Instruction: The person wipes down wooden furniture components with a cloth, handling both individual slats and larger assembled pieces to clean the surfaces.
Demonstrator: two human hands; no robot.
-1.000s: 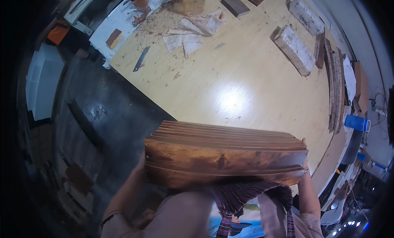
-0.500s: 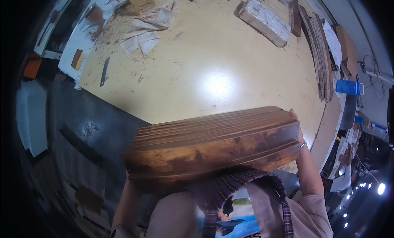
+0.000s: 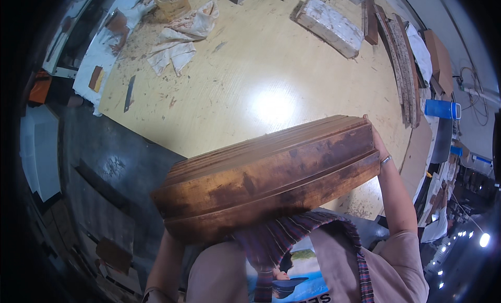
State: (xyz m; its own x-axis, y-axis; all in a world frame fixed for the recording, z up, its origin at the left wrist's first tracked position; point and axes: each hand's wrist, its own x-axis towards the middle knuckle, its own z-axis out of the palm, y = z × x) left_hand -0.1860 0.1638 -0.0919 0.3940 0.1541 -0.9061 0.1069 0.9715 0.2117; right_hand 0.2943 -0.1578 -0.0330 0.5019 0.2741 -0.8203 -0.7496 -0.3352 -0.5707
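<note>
Across my front I hold a long, brown-stained wooden piece (image 3: 271, 172), its upper side ridged like boards layered together and its near side dark and blotchy. My right hand (image 3: 377, 138) grips its right end, with fingertips showing at the far corner. At the left end my left forearm (image 3: 166, 256) runs up to the underside; the left hand itself is hidden by the wood. The piece is tilted, its right end farther from me than its left, and it overlaps the near edge of the pale yellow table (image 3: 219, 99).
On the table lie a crumpled stained cloth (image 3: 180, 39), a flat metal strip (image 3: 129, 93) and a whitish wrapped block (image 3: 331, 26). Long brown strips (image 3: 399, 68) line the right edge, near a blue container (image 3: 441, 109). Dark floor (image 3: 120, 136) shows at left.
The wooden piece has tilted, its right end rising away from me with my right hand, so more of its near side shows. Both hands keep their hold; the view shifted slightly.
</note>
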